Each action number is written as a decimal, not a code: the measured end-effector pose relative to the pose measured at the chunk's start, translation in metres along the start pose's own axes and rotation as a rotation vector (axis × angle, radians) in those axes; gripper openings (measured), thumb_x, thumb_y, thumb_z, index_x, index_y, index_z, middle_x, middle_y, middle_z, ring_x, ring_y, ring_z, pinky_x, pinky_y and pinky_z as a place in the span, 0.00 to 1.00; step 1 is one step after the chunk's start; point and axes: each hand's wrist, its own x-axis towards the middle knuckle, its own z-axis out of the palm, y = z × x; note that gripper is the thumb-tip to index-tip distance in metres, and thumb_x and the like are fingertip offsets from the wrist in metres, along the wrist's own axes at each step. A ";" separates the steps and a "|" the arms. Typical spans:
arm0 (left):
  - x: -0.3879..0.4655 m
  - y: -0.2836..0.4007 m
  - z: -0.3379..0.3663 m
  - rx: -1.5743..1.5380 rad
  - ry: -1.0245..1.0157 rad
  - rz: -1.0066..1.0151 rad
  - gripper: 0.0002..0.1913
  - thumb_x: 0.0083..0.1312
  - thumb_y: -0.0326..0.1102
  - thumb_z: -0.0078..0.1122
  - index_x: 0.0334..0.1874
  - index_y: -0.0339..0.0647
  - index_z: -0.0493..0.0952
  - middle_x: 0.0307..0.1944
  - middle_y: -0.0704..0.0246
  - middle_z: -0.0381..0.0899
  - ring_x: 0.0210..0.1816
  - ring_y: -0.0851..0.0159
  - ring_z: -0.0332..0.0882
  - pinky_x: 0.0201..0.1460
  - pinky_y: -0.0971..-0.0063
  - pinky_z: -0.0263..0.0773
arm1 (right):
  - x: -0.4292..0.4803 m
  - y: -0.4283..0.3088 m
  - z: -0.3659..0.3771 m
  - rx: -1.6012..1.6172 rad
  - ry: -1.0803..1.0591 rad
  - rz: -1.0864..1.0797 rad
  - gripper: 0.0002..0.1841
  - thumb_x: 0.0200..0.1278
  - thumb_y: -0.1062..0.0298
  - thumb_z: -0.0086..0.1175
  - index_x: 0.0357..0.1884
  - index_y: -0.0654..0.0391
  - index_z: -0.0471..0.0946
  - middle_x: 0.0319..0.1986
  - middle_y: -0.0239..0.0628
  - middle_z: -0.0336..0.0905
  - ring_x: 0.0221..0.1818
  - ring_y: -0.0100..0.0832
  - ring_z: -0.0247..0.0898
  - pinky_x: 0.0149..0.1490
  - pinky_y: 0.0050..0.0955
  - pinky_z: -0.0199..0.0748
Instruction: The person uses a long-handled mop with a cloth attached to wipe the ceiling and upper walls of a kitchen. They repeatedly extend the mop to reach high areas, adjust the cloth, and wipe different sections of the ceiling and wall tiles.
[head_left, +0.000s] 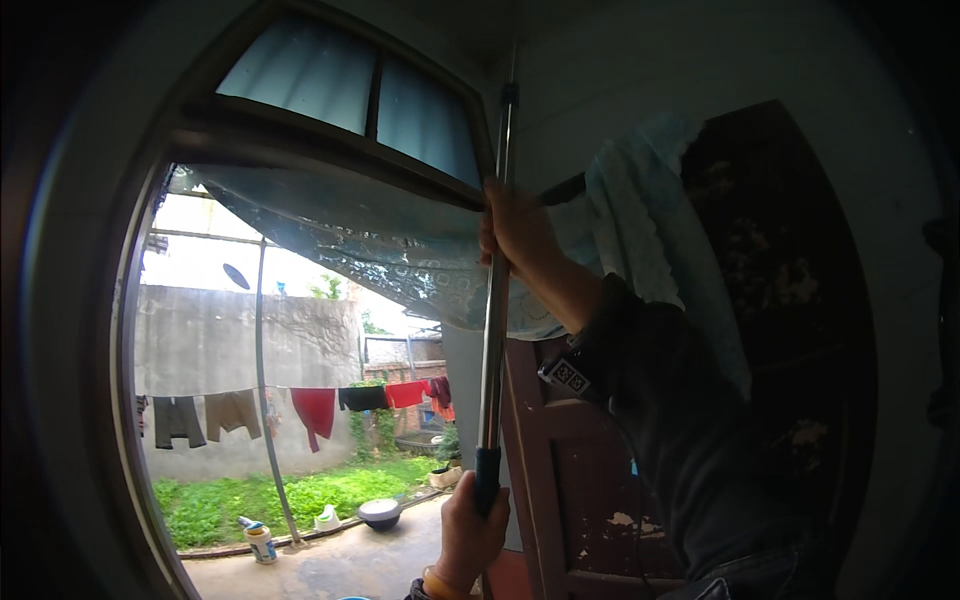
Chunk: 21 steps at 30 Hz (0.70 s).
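Note:
A shiny metal telescopic pole (492, 360) stands nearly upright in front of me, with a thinner section above its dark collar (510, 94). My right hand (517, 229) grips it about the middle, slightly blurred. Lower down, my left hand (469, 529) is closed around the dark handle sleeve (487, 472). The pole's upper end fades into shadow near the ceiling, so its tip cannot be made out. Behind my right hand hangs a pale blue patterned cloth (420, 255), slung across the upper doorway. Its right part (637, 202) drapes over the open door.
A door frame (127, 322) with a transom window (427, 120) surrounds the opening. The dark red wooden door (600, 480) has peeling paint. Outside, clothes (313, 412) hang on a line beside a thin post (266, 375). A bucket (261, 544) and a basin (379, 514) stand on the concrete.

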 end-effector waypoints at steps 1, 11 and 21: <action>0.007 0.000 -0.004 0.013 -0.012 -0.003 0.10 0.65 0.31 0.64 0.36 0.38 0.69 0.21 0.62 0.70 0.21 0.59 0.68 0.26 0.65 0.65 | 0.004 -0.006 0.000 0.000 0.003 -0.003 0.18 0.71 0.51 0.48 0.33 0.57 0.67 0.17 0.31 0.65 0.14 0.27 0.65 0.22 0.37 0.72; 0.028 -0.026 -0.057 0.052 0.074 -0.108 0.09 0.66 0.30 0.63 0.38 0.35 0.72 0.22 0.62 0.70 0.25 0.66 0.62 0.30 0.67 0.65 | 0.040 0.015 0.073 0.108 0.083 0.073 0.19 0.72 0.51 0.49 0.43 0.61 0.67 0.23 0.37 0.68 0.16 0.31 0.68 0.22 0.41 0.78; -0.002 -0.046 -0.072 0.015 0.128 -0.206 0.08 0.66 0.29 0.61 0.34 0.36 0.70 0.21 0.67 0.69 0.24 0.67 0.64 0.30 0.70 0.64 | 0.036 0.061 0.112 0.146 -0.028 0.098 0.25 0.74 0.51 0.44 0.26 0.64 0.66 0.15 0.41 0.66 0.11 0.35 0.68 0.16 0.41 0.74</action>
